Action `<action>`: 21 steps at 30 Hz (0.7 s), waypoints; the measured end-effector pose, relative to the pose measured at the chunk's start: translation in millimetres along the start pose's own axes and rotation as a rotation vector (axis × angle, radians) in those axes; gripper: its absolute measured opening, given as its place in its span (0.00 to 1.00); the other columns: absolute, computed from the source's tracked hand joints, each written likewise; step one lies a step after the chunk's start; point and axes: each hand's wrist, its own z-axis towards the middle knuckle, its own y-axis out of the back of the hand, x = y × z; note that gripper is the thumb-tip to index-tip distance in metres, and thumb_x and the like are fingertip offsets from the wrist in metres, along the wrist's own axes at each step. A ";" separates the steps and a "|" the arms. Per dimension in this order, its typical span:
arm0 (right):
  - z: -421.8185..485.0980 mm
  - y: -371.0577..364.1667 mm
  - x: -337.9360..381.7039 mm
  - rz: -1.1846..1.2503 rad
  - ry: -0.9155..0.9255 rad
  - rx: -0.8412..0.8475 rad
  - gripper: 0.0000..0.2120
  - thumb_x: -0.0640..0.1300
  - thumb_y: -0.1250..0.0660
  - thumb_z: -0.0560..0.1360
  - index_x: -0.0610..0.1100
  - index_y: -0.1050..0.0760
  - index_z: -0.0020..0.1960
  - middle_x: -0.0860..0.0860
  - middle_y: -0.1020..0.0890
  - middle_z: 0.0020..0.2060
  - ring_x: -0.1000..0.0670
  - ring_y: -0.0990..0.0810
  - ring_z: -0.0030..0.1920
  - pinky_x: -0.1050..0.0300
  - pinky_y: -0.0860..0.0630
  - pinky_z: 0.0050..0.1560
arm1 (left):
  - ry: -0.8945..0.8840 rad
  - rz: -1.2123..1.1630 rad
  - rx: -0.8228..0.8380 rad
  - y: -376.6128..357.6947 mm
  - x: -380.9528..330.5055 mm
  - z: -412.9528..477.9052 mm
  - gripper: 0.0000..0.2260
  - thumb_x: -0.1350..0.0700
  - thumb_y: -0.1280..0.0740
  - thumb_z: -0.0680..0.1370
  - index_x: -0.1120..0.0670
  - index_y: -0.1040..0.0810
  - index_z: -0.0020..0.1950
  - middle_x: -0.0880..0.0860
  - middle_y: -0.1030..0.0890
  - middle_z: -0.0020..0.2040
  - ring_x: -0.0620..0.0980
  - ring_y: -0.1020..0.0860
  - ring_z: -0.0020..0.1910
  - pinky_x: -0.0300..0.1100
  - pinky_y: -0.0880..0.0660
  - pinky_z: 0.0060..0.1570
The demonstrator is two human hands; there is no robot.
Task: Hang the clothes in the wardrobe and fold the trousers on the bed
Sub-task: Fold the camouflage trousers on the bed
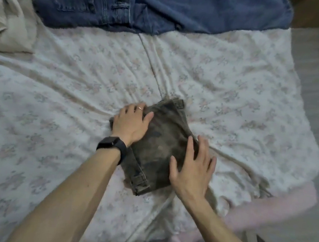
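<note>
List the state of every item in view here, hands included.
Trousers: folded into a compact bundle, lying on the sheet.
Jeans: spread loosely at the bed's far side.
Blanket: crumpled, far left.
Sheet: wrinkled.
Left hand: rests on the trousers.
Right hand: flat, fingers spread, on the trousers.

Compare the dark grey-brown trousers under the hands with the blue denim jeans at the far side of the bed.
The dark grey-brown trousers are folded into a compact packet; the blue denim jeans lie spread out, unfolded. The left hand and right hand press flat on the grey-brown trousers; no hand touches the blue jeans. Both lie on the floral bed.
</note>
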 end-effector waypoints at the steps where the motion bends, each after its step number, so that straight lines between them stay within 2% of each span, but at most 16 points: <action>1: -19.5 6.4 -1.8 0.143 -0.167 -0.046 0.35 0.58 0.30 0.74 0.45 0.36 0.76 0.44 0.38 0.76 0.41 0.41 0.77 0.39 0.42 0.74 | -0.024 -0.047 0.039 10.3 0.6 8.2 0.21 0.38 0.44 0.83 0.50 0.30 0.69 0.55 0.28 0.69 0.61 0.30 0.67 0.55 0.32 0.66; 2: -37.2 10.9 -5.6 0.305 -0.355 -0.070 0.34 0.56 0.26 0.73 0.43 0.33 0.72 0.44 0.34 0.72 0.41 0.35 0.73 0.43 0.37 0.71 | -0.043 -0.092 0.072 18.7 -0.7 16.3 0.21 0.38 0.40 0.82 0.51 0.29 0.68 0.55 0.28 0.68 0.60 0.29 0.66 0.54 0.31 0.65; 4: -55.7 11.1 -11.3 0.703 -0.731 0.033 0.30 0.52 0.22 0.71 0.41 0.31 0.65 0.45 0.27 0.63 0.43 0.27 0.63 0.52 0.31 0.63 | 0.002 -0.259 0.157 31.2 -1.6 29.9 0.25 0.41 0.32 0.79 0.54 0.30 0.70 0.54 0.27 0.66 0.56 0.27 0.65 0.49 0.28 0.63; 5: -57.5 7.7 -11.8 0.923 -0.866 0.130 0.28 0.52 0.21 0.70 0.42 0.31 0.61 0.45 0.23 0.59 0.46 0.23 0.58 0.52 0.28 0.61 | 0.042 -0.340 0.215 34.9 -1.1 36.4 0.28 0.43 0.29 0.78 0.54 0.33 0.73 0.53 0.26 0.66 0.54 0.26 0.64 0.47 0.28 0.60; 6: -56.6 1.5 -12.5 1.067 -0.923 0.221 0.28 0.55 0.21 0.69 0.43 0.29 0.59 0.47 0.19 0.55 0.48 0.20 0.54 0.49 0.24 0.60 | 0.070 -0.394 0.276 37.5 -1.0 41.5 0.30 0.43 0.28 0.77 0.54 0.34 0.74 0.52 0.25 0.66 0.53 0.25 0.64 0.46 0.29 0.59; 7: -53.9 -3.2 -12.2 1.111 -0.901 0.283 0.28 0.58 0.21 0.67 0.44 0.26 0.58 0.49 0.16 0.52 0.50 0.17 0.52 0.46 0.22 0.60 | 0.090 -0.426 0.328 40.8 -1.5 45.4 0.31 0.44 0.27 0.76 0.53 0.34 0.74 0.51 0.26 0.66 0.53 0.26 0.64 0.46 0.30 0.58; 9: -48.0 -11.5 -14.0 1.062 -0.785 0.268 0.29 0.63 0.23 0.65 0.49 0.22 0.59 0.54 0.14 0.50 0.54 0.16 0.52 0.45 0.20 0.60 | 0.106 -0.440 0.399 43.7 -5.1 53.2 0.31 0.44 0.25 0.75 0.51 0.32 0.74 0.50 0.28 0.69 0.54 0.27 0.65 0.47 0.30 0.60; 11: -39.2 -6.5 -15.2 0.947 -0.701 0.214 0.22 0.60 0.26 0.71 0.51 0.22 0.60 0.57 0.15 0.52 0.54 0.17 0.55 0.50 0.21 0.59 | 0.117 -0.447 0.463 48.3 -3.8 55.7 0.28 0.45 0.24 0.75 0.52 0.28 0.71 0.49 0.28 0.68 0.54 0.27 0.66 0.48 0.28 0.62; 13: -32.2 5.0 -23.2 0.814 -0.637 0.150 0.15 0.56 0.28 0.76 0.50 0.21 0.58 0.56 0.16 0.51 0.53 0.19 0.54 0.54 0.24 0.53 | 0.125 -0.510 0.523 54.2 1.0 51.1 0.24 0.45 0.23 0.72 0.51 0.21 0.65 0.50 0.21 0.65 0.52 0.21 0.62 0.51 0.25 0.63; 16: -13.4 24.9 -36.8 0.858 -0.589 0.062 0.09 0.52 0.28 0.77 0.51 0.22 0.53 0.56 0.17 0.47 0.51 0.19 0.51 0.55 0.26 0.47 | 0.168 -0.681 0.494 55.0 14.2 26.0 0.19 0.45 0.23 0.72 0.49 0.19 0.61 0.51 0.15 0.56 0.53 0.17 0.55 0.53 0.22 0.60; 19: 27.8 42.9 -48.9 1.016 -0.541 0.024 0.12 0.47 0.26 0.76 0.53 0.23 0.57 0.54 0.16 0.48 0.54 0.16 0.48 0.48 0.19 0.51 | 0.240 -0.926 0.399 41.4 25.6 -8.3 0.21 0.48 0.24 0.72 0.48 0.23 0.63 0.53 0.14 0.53 0.55 0.16 0.54 0.52 0.20 0.54; 21: 56.2 55.4 -55.6 1.157 -0.449 0.177 0.21 0.41 0.25 0.75 0.57 0.25 0.64 0.51 0.17 0.53 0.52 0.16 0.51 0.45 0.17 0.49 | 0.292 -1.055 0.342 32.6 31.6 -26.4 0.24 0.50 0.24 0.74 0.47 0.27 0.68 0.54 0.14 0.55 0.55 0.15 0.53 0.49 0.20 0.48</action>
